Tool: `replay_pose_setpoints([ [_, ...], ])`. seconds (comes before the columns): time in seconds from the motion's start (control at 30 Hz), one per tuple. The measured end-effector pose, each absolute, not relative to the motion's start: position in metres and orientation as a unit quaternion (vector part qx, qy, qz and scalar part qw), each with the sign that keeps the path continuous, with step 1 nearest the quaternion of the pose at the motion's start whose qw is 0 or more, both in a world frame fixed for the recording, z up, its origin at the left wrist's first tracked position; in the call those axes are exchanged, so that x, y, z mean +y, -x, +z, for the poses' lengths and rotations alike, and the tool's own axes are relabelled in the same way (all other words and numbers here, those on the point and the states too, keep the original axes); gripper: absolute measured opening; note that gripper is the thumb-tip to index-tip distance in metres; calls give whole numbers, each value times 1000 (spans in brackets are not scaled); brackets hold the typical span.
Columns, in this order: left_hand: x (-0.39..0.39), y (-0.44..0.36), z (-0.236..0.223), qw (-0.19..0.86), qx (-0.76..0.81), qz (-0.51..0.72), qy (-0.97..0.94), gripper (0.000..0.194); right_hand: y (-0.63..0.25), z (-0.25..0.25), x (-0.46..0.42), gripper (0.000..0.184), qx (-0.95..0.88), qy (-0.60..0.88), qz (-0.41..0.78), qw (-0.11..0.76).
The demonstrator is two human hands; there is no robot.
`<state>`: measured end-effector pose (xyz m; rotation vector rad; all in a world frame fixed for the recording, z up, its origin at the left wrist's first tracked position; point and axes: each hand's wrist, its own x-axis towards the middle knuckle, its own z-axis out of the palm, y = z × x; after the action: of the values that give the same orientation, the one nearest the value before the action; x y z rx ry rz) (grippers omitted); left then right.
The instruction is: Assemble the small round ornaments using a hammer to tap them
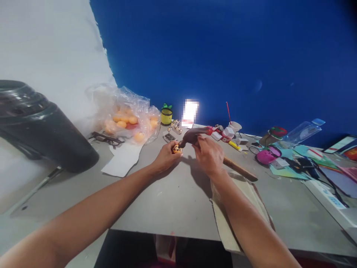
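My left hand (167, 157) is closed around a small orange ball (176, 149) with shiny round studs on it, low over the grey table. My right hand (209, 154) grips a claw hammer (192, 136) near its dark head. Its wooden handle sticks out to the right, below the hand. The hammer's head is at the top of the ball; whether it touches cannot be made out. Just beyond my left hand is a small open box (169, 137) of dark metallic bits. Behind that box sits a cluster of shiny studded balls (174, 126).
A clear plastic bag (131, 96) of orange balls, eyeglasses (107, 139) and white paper (122, 162) lie left. A large dark bottle (55, 130) stands near. Behind are a yellow pot (166, 116) and a cup (234, 127); cardboard (223, 219) lies under my right forearm.
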<state>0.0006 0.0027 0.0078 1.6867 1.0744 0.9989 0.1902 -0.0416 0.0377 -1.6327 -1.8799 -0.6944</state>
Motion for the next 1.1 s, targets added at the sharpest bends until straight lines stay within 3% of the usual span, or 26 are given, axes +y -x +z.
replay_pose_setpoints([
  [0.2,3,-1,6,453,440,399,-665,35,-188,40,-43,32,-685,593,-292,305],
  [0.37,2,-1,7,457,420,405,-671,23,-186,41,-45,26,-723,571,-278,271],
  [0.53,4,0,3,455,435,405,-663,41,-187,44,-46,31,-688,584,-291,318],
  [0.7,3,0,3,434,431,387,-691,32,-186,42,-45,27,-728,564,-277,275],
  [0.83,0,-1,4,420,447,372,-696,39,-187,44,-46,29,-699,577,-291,305],
  [1.1,-4,-3,7,415,430,365,-714,25,-182,45,-50,26,-719,557,-305,282],
])
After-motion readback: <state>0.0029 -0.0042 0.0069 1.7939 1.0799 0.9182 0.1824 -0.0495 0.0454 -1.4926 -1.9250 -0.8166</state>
